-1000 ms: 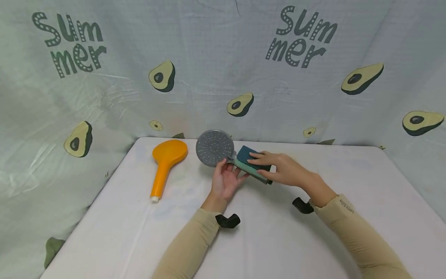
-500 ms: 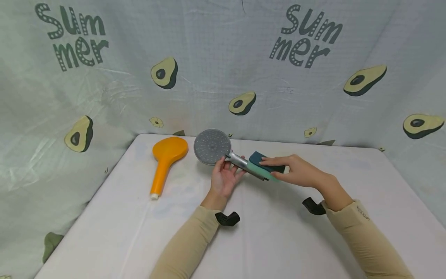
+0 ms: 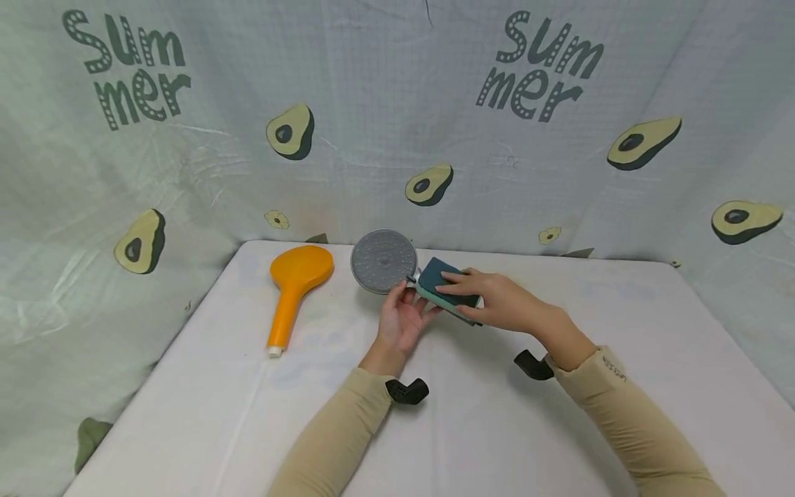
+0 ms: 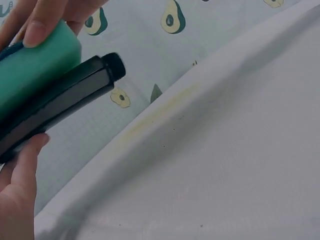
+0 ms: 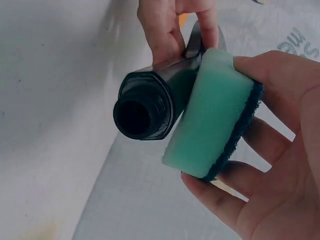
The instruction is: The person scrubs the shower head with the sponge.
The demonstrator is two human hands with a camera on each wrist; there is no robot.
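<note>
A grey shower head (image 3: pixel 384 261) with a round nozzle face is held above the table by my left hand (image 3: pixel 399 324). The left fingers (image 4: pixel 26 162) support its handle (image 4: pixel 60 100) from below, near the neck. My right hand (image 3: pixel 503 300) grips a sponge (image 5: pixel 212 110), green foam with a dark blue scouring layer, between thumb and fingers. In the head view the sponge lies along the top of the handle, hiding most of it. The right wrist view shows the foam side against the handle and the open threaded end (image 5: pixel 135 117) of the handle facing the camera.
An orange shower head (image 3: pixel 300 276) with a white-tipped handle lies at the left of the white table (image 3: pixel 348 435). A hanging sheet (image 3: pixel 360 90) with avocado prints and lettering stands behind the table's far edge.
The sponge slid right along the handle toward its end half a second ago, and is now back left near the neck. The left hand and the shower head stay nearly in place.
</note>
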